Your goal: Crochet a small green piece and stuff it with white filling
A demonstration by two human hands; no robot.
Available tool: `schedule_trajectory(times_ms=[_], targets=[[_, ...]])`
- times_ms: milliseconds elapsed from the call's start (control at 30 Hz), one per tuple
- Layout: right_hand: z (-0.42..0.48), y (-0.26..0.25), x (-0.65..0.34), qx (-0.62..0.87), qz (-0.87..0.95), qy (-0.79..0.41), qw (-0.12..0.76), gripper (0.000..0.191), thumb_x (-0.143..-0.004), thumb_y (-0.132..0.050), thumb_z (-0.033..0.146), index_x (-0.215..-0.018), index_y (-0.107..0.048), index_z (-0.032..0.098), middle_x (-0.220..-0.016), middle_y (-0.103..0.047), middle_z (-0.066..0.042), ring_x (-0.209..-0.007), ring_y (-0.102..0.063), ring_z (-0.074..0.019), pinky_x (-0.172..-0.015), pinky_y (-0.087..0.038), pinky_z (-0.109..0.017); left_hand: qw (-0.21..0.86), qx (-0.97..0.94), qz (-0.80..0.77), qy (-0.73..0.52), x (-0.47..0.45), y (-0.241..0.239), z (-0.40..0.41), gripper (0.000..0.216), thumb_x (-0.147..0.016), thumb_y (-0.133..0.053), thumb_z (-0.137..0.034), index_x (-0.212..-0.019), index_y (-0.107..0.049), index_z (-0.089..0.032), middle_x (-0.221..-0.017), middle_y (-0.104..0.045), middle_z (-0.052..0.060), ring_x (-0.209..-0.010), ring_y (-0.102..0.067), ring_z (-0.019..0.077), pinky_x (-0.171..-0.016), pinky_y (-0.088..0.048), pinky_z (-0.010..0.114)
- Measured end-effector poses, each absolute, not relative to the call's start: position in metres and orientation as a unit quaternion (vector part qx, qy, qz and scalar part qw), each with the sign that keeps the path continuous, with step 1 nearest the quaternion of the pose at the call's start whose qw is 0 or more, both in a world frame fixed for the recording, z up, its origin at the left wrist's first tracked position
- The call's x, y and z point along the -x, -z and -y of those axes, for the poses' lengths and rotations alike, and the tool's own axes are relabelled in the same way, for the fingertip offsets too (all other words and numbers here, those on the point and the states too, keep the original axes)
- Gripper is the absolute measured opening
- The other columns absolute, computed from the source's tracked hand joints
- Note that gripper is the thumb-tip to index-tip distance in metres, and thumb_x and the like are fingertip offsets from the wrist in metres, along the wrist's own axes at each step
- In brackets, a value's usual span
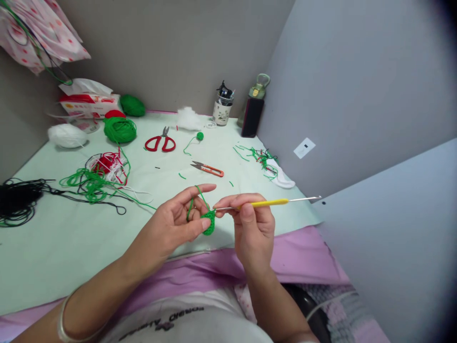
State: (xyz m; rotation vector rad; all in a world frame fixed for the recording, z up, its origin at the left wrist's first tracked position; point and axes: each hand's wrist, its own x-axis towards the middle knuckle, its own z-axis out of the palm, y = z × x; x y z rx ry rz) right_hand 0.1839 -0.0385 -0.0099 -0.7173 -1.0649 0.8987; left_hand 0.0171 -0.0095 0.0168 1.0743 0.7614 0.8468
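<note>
Near edge: pink cloth (300, 257) lines the front of the desk (89, 238), and below it the person's shirt (185, 326) is cut off, its lettering hard to read.
Left hand (167, 228): thumb and fingers pinch the green crocheted piece (211, 219), index finger stretched out above, green yarn (202, 196) looped over it.
Crocheted piece: here it is, small, held up just in from the middle of the near edge, right at the left fingertips; the thumb covers part of it, and the fingers behind are hard to make out.
Right hand (255, 224): thumb and fingers press together on the crochet hook (269, 203), its bare outer end aimed at the desk's right edge.
Contact: the hook's inner end meets the top of the piece; too small to tell whether it's through a stitch.
Left edge: black yarn (21, 200), cut off at the side of the view.
Mid-desk: orange snips (210, 170), then red-handled scissors (160, 144) farther out.
Far edge: white fluff (189, 119), then a patterned cup (221, 113), its contents a dark jumble.
Far right corner: a phone (253, 117) stands against a bottle (257, 90), hiding much of it.
</note>
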Motion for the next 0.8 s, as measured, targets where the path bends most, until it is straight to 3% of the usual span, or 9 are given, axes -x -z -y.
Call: schedule_trajectory(times_ms=[300, 467, 600, 733, 800], targets=[[0.035, 0.009, -0.187, 0.275, 0.492, -0.431, 0.705, 0.019, -0.107, -0.056, 0.031, -0.099, -0.072, 0.026, -0.092, -0.079, -0.002, -0.086, -0.072, -0.0157, -0.078, -0.059, -0.031, 0.711, -0.489, -0.331, -0.382, -0.017, -0.014, 0.007, 0.05, -0.087, -0.082, -0.026, -0.135, -0.067, -0.03, -0.089, -0.058, -0.003, -0.067, -0.048, 0.0092, -0.058, -0.041, 0.022], [0.034, 0.008, -0.189, 0.296, 0.5, -0.435, 0.687, 0.019, -0.104, -0.06, 0.038, -0.095, -0.07, 0.025, -0.09, -0.078, -0.003, -0.082, -0.071, -0.0173, -0.077, -0.059, -0.033, 0.694, -0.509, -0.348, -0.371, -0.016, -0.017, 0.008, 0.053, -0.086, -0.083, -0.028, -0.136, -0.068, -0.031, -0.091, -0.058, -0.002, -0.071, -0.05, 0.0107, -0.063, -0.044, 0.023], [0.031, 0.006, -0.191, 0.297, 0.477, -0.468, 0.682, 0.023, -0.101, -0.064, 0.044, -0.089, -0.067, 0.025, -0.08, -0.074, -0.001, -0.071, -0.065, -0.0164, -0.069, -0.057, -0.031, 0.674, -0.574, -0.329, -0.327, -0.01, -0.021, 0.006, 0.049, -0.088, -0.081, -0.03, -0.136, -0.071, -0.037, -0.09, -0.06, -0.002, -0.077, -0.054, 0.0137, -0.078, -0.05, 0.027], [0.028, 0.005, -0.191, 0.281, 0.437, -0.519, 0.679, 0.025, -0.099, -0.066, 0.047, -0.086, -0.063, 0.026, -0.073, -0.07, 0.002, -0.062, -0.059, -0.0141, -0.066, -0.055, -0.028, 0.688, -0.595, -0.261, -0.321, -0.005, -0.018, 0.003, 0.047, -0.094, -0.075, -0.031, -0.14, -0.069, -0.041, -0.11, -0.069, 0.003, -0.11, -0.063, 0.0224, -0.102, -0.048, 0.036], [0.027, 0.005, -0.191, 0.273, 0.426, -0.535, 0.677, 0.025, -0.098, -0.067, 0.047, -0.086, -0.063, 0.026, -0.072, -0.069, 0.003, -0.061, -0.059, -0.0136, -0.066, -0.056, -0.028, 0.693, -0.589, -0.249, -0.332, -0.003, -0.016, 0.002, 0.05, -0.091, -0.078, -0.028, -0.139, -0.069, -0.039, -0.112, -0.069, 0.004, -0.112, -0.063, 0.0241, -0.103, -0.049, 0.037]])
